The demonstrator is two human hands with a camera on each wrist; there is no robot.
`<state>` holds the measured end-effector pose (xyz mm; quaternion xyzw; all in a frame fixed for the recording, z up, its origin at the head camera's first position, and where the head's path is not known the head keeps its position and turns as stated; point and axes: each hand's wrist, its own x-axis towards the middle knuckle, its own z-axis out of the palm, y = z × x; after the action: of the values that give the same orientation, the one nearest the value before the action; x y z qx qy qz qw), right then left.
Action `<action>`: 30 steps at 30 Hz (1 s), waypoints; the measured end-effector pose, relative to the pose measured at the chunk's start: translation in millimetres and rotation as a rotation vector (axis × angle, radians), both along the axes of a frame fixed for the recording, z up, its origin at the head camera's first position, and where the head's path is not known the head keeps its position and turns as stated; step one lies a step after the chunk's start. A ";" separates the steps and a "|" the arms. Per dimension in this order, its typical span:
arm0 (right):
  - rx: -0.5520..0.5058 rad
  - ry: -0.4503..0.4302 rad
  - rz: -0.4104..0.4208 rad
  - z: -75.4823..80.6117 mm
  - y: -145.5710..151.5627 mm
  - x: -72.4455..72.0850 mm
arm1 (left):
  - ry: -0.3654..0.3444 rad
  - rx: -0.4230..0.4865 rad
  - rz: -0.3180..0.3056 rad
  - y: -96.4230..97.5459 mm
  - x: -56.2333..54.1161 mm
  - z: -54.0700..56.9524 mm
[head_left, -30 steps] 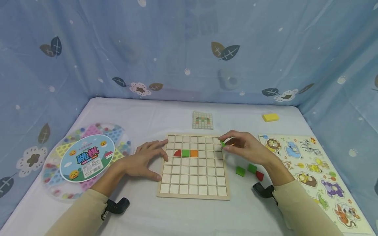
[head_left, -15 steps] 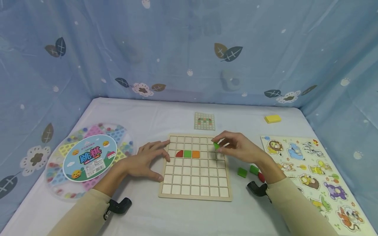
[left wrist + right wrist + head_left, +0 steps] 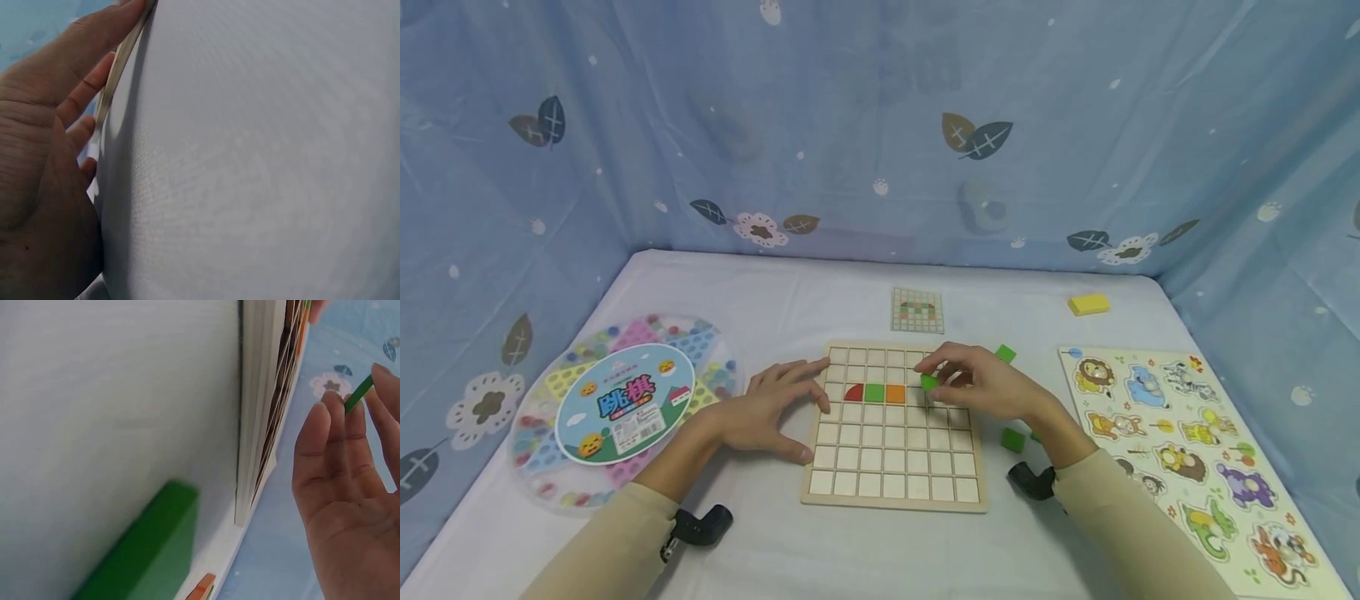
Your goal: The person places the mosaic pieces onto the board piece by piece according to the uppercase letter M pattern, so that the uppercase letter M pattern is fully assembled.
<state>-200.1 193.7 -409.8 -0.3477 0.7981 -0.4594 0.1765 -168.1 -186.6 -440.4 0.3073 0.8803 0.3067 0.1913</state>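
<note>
A wooden grid board [image 3: 893, 460] lies in the middle of the table. One row carries a red curved tile [image 3: 854, 392], a green square tile [image 3: 874, 392] and an orange square tile [image 3: 895, 394], side by side. My left hand [image 3: 758, 415] rests at the board's left edge, thumb and fingers spread; the left wrist view shows its fingers against the rim [image 3: 119, 72]. Over the board, my right hand [image 3: 992, 385] pinches a loose green tile [image 3: 928, 382] between thumb and fingertips. That pinched tile [image 3: 358, 394] appears tilted and edge-on in the right wrist view.
Behind the board lies a small pattern card [image 3: 917, 320]. More green tiles [image 3: 1012, 439] lie to the right, one [image 3: 1006, 354] behind my right hand. An animal puzzle board [image 3: 1206, 433] is at right, a yellow block [image 3: 1088, 304] behind it, and a round board-game package [image 3: 625, 402] at left.
My right hand has moved left with the green tile, from the board's right edge to over the squares near the orange tile. My left hand stays at the board's edge.
</note>
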 end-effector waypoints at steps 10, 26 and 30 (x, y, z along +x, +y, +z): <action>0.111 0.058 0.016 0.0 -13.3 -4.9 | 0.000 0.001 -0.001 -1.3 0.6 -1.0; 0.258 0.121 0.026 0.2 -26.5 -7.3 | 0.000 0.004 -0.002 -1.4 0.7 0.3; 0.286 0.130 0.024 -0.3 -29.7 -6.9 | -0.008 0.004 0.000 -1.2 1.0 0.8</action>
<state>-207.0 163.9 -410.1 -0.3576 0.8609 -0.3153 0.1777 -167.1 -187.7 -439.6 0.3063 0.8789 0.3098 0.1942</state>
